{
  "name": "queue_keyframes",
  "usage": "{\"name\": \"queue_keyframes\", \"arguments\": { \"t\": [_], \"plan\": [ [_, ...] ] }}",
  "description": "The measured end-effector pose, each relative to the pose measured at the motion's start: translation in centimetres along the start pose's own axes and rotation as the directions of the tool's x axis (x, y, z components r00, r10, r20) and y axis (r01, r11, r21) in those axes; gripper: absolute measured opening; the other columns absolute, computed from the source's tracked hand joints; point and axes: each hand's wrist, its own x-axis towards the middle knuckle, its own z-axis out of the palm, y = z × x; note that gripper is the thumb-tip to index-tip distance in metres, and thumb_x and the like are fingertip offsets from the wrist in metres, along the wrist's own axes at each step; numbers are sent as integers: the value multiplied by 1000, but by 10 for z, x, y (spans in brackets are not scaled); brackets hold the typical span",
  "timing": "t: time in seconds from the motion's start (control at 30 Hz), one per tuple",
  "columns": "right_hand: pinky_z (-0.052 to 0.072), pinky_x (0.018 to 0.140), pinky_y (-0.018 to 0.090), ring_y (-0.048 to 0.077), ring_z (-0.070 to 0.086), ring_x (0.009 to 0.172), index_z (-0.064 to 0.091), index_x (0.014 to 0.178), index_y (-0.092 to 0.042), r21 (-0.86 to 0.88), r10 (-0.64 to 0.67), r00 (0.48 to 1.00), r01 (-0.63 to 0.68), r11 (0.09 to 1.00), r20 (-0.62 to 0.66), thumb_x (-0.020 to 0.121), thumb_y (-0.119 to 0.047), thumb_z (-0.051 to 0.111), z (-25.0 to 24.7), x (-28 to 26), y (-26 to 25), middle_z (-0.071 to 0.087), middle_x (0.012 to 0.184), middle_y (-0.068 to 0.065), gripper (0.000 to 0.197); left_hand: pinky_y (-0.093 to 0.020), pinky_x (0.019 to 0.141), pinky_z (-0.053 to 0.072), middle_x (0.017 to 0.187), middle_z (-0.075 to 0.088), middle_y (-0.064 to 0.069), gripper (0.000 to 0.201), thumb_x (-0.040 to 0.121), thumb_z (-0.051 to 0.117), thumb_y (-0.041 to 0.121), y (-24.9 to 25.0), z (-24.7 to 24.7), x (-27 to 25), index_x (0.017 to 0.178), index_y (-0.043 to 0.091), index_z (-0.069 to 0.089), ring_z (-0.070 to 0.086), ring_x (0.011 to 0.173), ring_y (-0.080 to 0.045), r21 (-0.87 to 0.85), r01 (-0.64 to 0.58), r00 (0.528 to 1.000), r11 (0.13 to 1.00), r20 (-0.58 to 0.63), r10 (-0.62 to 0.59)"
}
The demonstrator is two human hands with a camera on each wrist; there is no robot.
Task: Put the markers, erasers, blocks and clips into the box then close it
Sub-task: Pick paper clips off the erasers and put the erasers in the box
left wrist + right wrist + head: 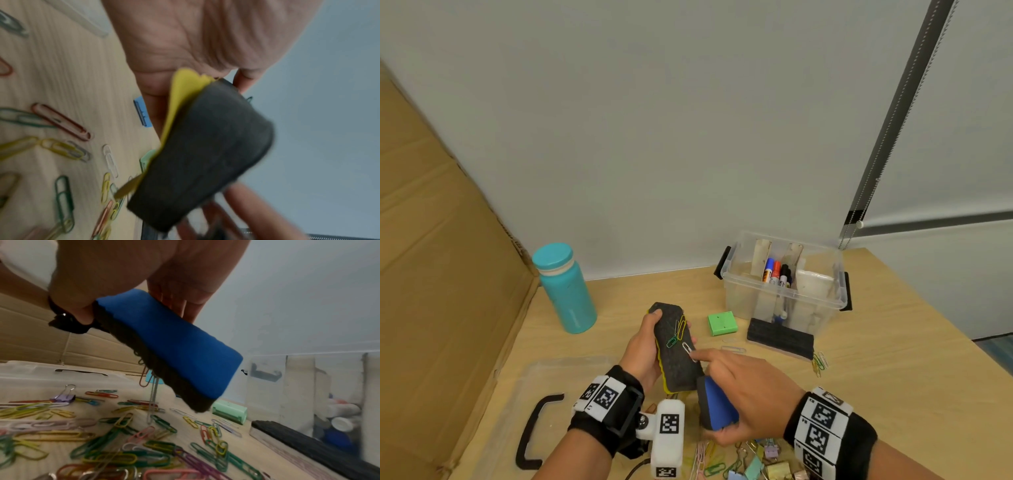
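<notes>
My left hand (pixel 645 346) grips a yellow-backed eraser (pixel 676 346) (pixel 205 155) above the table, dark felt up, with a few paper clips (pixel 679 330) stuck to the felt. My right hand (pixel 736 387) holds a blue-backed eraser (pixel 717 404) (pixel 170 339), and its forefinger reaches to a silver clip on the yellow eraser. Clips dangle from the blue eraser's felt in the right wrist view. The clear box (pixel 784 281) stands open at the back right with markers (pixel 775 272) inside. A green block (pixel 722 323) and a third eraser (pixel 780 337) lie before it.
Loose paper clips (pixel 123 443) and binder clips (pixel 770 459) cover the table near me. The clear lid (pixel 544 404) with a black handle lies at the left. A teal bottle (pixel 565 287) stands at the back left beside a cardboard sheet (pixel 438 274).
</notes>
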Motion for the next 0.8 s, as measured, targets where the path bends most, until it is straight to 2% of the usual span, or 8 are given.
{"name": "queue_keyframes", "arguments": {
  "t": [0.1,0.17,0.33,0.47,0.57,0.67,0.73,0.8],
  "plan": [
    [37,74,24,19,51,91,40,115,-15,31,65,997,-66,997,32,74,-65,58,-1,-7,4,49,115,1,67,-44,82,51,107,65,-22,42,97,35,37,0,-8,-1,104,5,63,63,86,-34,-7,-8,1000,1000,-16,8],
    [40,72,29,19,49,87,39,114,-15,33,81,995,-83,996,60,74,-64,60,-2,-10,5,49,108,1,67,-45,87,49,110,64,-22,42,98,36,36,0,-9,-2,102,5,63,62,88,-35,8,-2,1000,1000,-17,2],
    [40,81,24,19,47,115,42,107,-12,18,23,1000,-23,1000,11,74,-60,61,-11,-2,0,29,151,1,61,-37,79,50,106,66,-17,40,98,38,32,-6,2,-4,113,2,60,63,87,-27,41,28,999,999,-21,-27],
    [29,79,18,18,45,122,46,108,-7,34,-34,999,33,999,22,77,-56,65,-13,7,-9,13,159,1,61,-37,81,51,99,67,-18,41,96,42,34,-8,9,-4,110,0,61,63,87,-27,49,55,998,997,2,-56],
    [34,80,22,22,46,123,45,111,-6,48,-36,998,33,998,59,78,-55,66,-9,4,-7,11,160,1,63,-39,77,52,96,66,-18,43,96,41,35,-4,6,-4,110,0,61,62,81,-29,-5,50,999,999,1,-50],
    [43,78,29,26,55,108,39,116,-11,38,-3,991,-2,999,137,78,-55,65,-6,-3,-1,26,153,2,64,-37,74,53,106,67,-18,46,97,37,36,-2,-3,-2,118,1,59,63,83,-28,-5,18,1000,1000,-11,-18],
    [50,78,38,27,55,96,37,116,-15,27,-4,986,-1,1000,167,76,-55,65,-6,-6,1,46,128,7,64,-37,75,52,112,66,-19,48,97,36,37,-3,-7,0,120,1,58,64,86,-28,11,15,1000,1000,-7,-15],
    [50,80,41,26,54,95,39,116,-13,3,12,987,-12,1000,161,74,-56,65,-8,-6,3,50,115,7,65,-38,75,51,111,66,-19,48,97,37,37,-4,-8,0,121,1,58,64,87,-27,30,18,1000,999,4,-18]
  ]
}}
